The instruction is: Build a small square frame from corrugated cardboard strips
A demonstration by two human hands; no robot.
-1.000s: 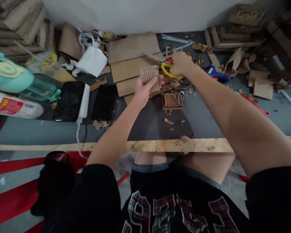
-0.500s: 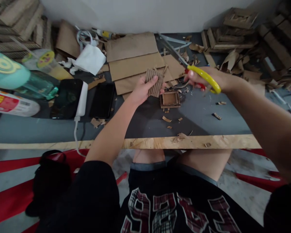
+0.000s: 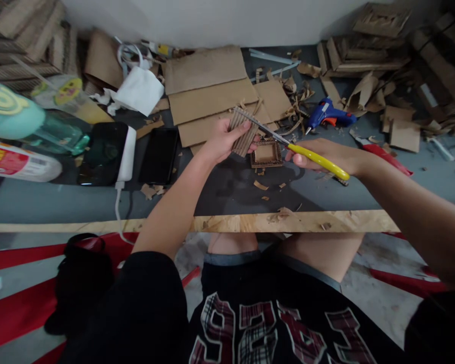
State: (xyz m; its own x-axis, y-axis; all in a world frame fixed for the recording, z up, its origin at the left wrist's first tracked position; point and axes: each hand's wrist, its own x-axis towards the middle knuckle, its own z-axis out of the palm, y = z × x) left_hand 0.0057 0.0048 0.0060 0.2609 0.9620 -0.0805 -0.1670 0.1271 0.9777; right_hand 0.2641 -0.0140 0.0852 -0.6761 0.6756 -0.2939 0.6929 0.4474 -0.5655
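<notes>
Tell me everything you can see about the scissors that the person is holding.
The scissors have a yellow handle and long, thin, grey metal blades. The right hand grips the handle, and the blades point up and to the left, lying nearly flat above the table. The blade tips meet the top edge of a small ribbed cardboard piece held by the left hand. The blades look nearly closed; whether they are cutting yet is unclear.

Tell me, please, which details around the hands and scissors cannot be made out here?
- Head view: scissors blade tips, merged with the corrugated cardboard piece; whether they are cutting is unclear.
- Scissors' finger loops, covered by the right hand.
- Bottle label, cut off by the left edge.
</notes>
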